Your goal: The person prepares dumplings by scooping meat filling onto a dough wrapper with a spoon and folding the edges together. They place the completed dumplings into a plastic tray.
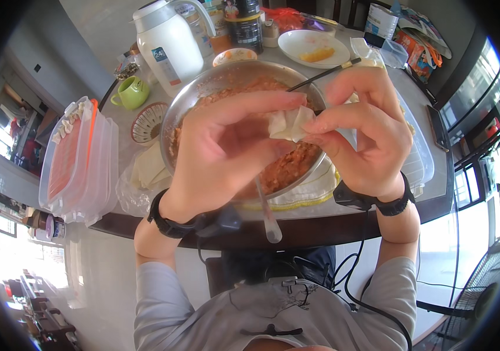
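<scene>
My left hand [228, 145] and my right hand [364, 127] hold a folded dumpling wrapper [291, 123] between their fingertips, above a large stainless steel bowl [179, 105]. Whether filling is inside it cannot be seen. The bowl holds reddish minced filling [289, 171]. A metal spoon handle [269, 223] sticks out over the near rim, and dark chopsticks [324, 74] rest across the far right rim. Left of the bowl lies a stack of square wrappers [151, 166] in a clear plastic bag [131, 193].
Stacked plastic boxes [78, 175] with dumplings on top stand at the left; another plastic tray [421, 153] is partly hidden at the right. A white jug [171, 48], green cup [131, 93], striped dish [148, 124] and white plate [315, 46] surround the bowl. Cables hang by the right wrist.
</scene>
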Motion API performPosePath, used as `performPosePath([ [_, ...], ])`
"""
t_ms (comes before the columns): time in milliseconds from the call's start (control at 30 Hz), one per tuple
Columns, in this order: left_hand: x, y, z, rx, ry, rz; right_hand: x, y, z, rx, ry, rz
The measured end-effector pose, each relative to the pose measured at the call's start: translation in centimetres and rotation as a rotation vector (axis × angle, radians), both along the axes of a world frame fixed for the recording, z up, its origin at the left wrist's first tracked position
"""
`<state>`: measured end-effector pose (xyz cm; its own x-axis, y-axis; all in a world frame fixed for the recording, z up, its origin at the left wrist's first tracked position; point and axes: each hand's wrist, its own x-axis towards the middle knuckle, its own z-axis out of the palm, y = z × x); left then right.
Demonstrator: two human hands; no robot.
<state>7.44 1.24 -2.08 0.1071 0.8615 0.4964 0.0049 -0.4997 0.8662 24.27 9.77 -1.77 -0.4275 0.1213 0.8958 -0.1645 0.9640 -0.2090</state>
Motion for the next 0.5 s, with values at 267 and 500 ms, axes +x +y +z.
performPosePath([
  [267, 0.8, -0.6, 0.1, 0.003, -0.049, 0.061, -0.1, -0.4, 0.5, 0.061, 0.008, -0.014],
  [500, 1.0, -0.6, -0.6, 0.028, 0.038, 0.083, -0.7, -0.8, 0.0, 0.117, -0.005, -0.056],
])
